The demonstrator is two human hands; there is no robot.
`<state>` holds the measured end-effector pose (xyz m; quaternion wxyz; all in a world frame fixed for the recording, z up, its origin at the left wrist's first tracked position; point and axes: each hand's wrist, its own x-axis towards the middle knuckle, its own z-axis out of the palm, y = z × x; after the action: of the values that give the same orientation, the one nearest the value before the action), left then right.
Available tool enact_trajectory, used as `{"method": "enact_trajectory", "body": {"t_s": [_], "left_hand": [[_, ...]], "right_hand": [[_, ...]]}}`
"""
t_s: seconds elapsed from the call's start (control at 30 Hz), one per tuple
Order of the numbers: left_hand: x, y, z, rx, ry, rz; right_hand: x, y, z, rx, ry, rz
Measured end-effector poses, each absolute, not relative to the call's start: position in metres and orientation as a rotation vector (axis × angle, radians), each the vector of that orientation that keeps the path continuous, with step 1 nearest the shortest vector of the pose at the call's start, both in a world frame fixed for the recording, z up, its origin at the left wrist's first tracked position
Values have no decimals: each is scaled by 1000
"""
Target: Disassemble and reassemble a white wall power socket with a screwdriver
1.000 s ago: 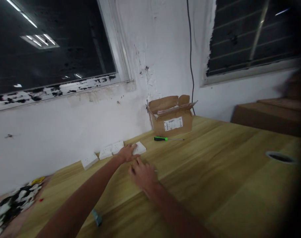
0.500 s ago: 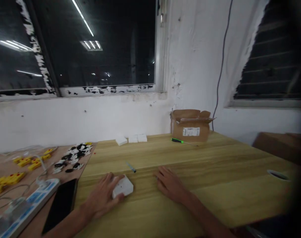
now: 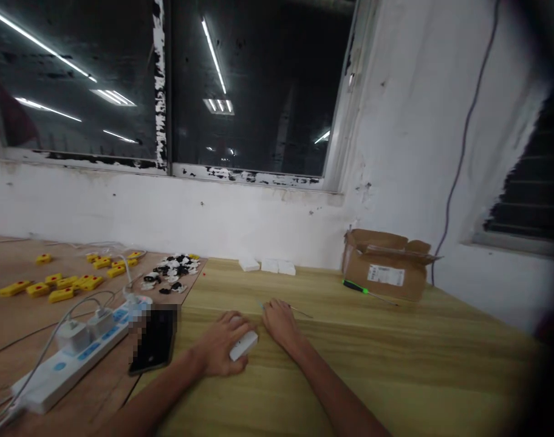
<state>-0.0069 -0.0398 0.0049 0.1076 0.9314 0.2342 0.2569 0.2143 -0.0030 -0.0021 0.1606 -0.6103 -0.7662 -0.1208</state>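
My left hand [image 3: 225, 346] is closed around a small white block-like case [image 3: 243, 345], fingers over its top and thumb along the near side, close to the tabletop. Just right of it, my right hand [image 3: 278, 321] lies low over the table with its fingers curled down. A thin rod-like tool [image 3: 302, 313] sticks out from under that hand to the right. By the fingertips shows the end of a pale blue pen-like stick [image 3: 260, 305]. The fingers hide how these two are gripped, or whether they are one piece.
Against the wall stand several white blocks [image 3: 270, 266] and an open cardboard box [image 3: 386, 264], with a green-black screwdriver [image 3: 356, 287] before it. Leftward are a phone [image 3: 156, 340], a power strip [image 3: 83, 358], yellow pieces [image 3: 67, 285] and black-and-white parts [image 3: 174, 267].
The view has swung left. My right hand has moved left and forward onto the pale blue stick, nearer my left hand. My left hand still holds the white case, now tilted differently.
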Motion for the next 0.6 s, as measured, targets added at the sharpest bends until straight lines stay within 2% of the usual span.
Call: {"method": "enact_trajectory", "body": {"t_s": [0.17, 0.3, 0.5, 0.6], "left_hand": [[-3, -30, -3, 2485, 781, 952], [-2, -19, -12, 2163, 883, 1172], [0, -10, -12, 1921, 809, 1172], [-1, -11, -12, 1848, 794, 1159]], "right_hand": [[221, -2, -13, -1702, -2058, -231], [232, -26, -17, -1497, -2043, -103], [215, -48, -21, -1216, -2033, 142], [207, -50, -24, -1196, -2031, 143]]}}
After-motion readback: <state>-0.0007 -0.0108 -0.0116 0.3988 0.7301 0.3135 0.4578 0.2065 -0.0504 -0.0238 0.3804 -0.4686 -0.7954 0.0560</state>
